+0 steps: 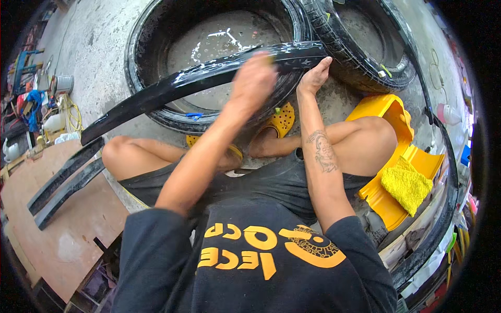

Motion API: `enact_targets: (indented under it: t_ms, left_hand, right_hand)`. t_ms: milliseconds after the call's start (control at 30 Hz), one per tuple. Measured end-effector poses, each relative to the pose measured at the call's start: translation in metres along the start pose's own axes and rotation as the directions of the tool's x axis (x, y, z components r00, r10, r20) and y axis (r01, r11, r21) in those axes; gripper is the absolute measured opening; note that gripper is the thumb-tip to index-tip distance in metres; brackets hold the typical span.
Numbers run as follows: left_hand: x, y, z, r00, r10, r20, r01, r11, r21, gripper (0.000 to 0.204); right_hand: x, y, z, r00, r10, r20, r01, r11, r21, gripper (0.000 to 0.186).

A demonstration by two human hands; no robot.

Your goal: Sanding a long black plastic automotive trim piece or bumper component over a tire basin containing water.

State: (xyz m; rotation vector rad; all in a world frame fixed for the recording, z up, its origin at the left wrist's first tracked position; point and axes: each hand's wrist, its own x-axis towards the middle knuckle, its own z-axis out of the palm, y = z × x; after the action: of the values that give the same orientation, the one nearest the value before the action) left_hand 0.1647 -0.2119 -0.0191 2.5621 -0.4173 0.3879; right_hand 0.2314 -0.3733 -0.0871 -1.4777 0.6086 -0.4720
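Note:
A long, glossy black curved trim strip, wet and bright with reflections, lies across a large tyre in front of me. My right hand grips its right end from the near side, thumb pointing up. Over the strip's right half is my left hand, blurred by motion and closed like a fist. A yellowish smear shows at its fingertips, too unclear to name. The strip's left end slants down beyond my left knee. Water and foam spots wet the floor inside the tyre.
A second tyre leans at the far right. Two dark strips rest on a wooden board at left. A yellow cloth lies on a yellow plastic piece. Another long black strip curves down the right side. Tools crowd the left edge.

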Motion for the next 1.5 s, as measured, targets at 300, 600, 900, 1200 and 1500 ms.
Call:
enact_targets:
  t_ms: [300, 600, 900, 1200, 1500]
  left_hand:
    - [0.027, 0.022, 0.051, 0.976, -0.044, -0.212, 0.090, 0.973, 0.212, 0.025]
    - [-0.005, 0.002, -0.005, 0.985, -0.131, -0.113, 0.152, 0.968, 0.201, 0.020]
    - [-0.067, -0.067, -0.089, 0.919, -0.372, -0.130, 0.392, 0.897, 0.206, 0.018]
    - [-0.099, -0.077, -0.104, 0.870, -0.479, -0.112, 0.489, 0.867, 0.092, 0.032]
    - [-0.029, 0.013, -0.053, 0.888, -0.453, 0.078, 0.439, 0.784, -0.439, 0.030]
  right_hand:
    - [-0.008, 0.001, 0.005, 0.995, 0.000, 0.103, 0.001, 1.000, -0.016, 0.076]
    - [-0.005, -0.003, 0.007, 0.998, -0.047, 0.049, 0.044, 0.997, 0.058, 0.078]
    - [0.005, 0.002, 0.005, 0.999, -0.042, 0.027, 0.041, 0.998, 0.055, 0.084]
    - [-0.008, -0.005, 0.002, 1.000, 0.018, 0.006, -0.018, 0.998, -0.057, 0.087]
    - [0.019, 0.007, -0.023, 0.999, -0.034, 0.002, 0.033, 0.986, 0.164, 0.067]
